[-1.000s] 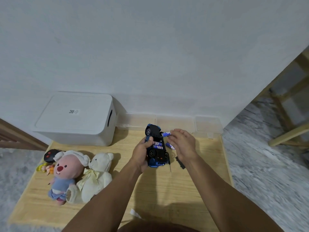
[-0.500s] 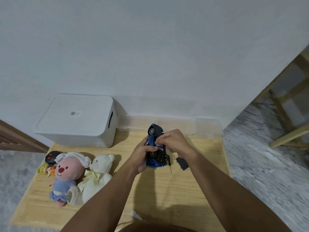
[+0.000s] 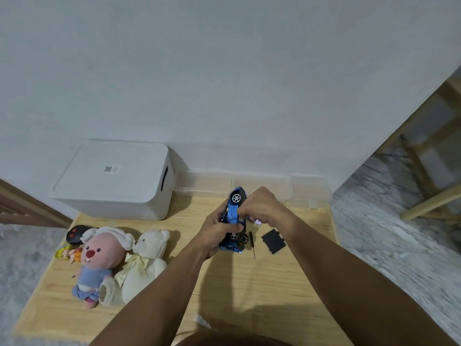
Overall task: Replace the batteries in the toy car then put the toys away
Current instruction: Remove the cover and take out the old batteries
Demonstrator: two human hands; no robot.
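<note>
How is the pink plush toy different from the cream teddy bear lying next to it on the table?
The pink plush toy has a pink face with a red nose, buck teeth, a white cap and blue clothes; the cream teddy bear is one pale colour with a pale yellow bow at its neck. The pink toy's head looks larger than the bear's. Both lie on the wooden table, touching side by side, heads toward the wall.
</note>
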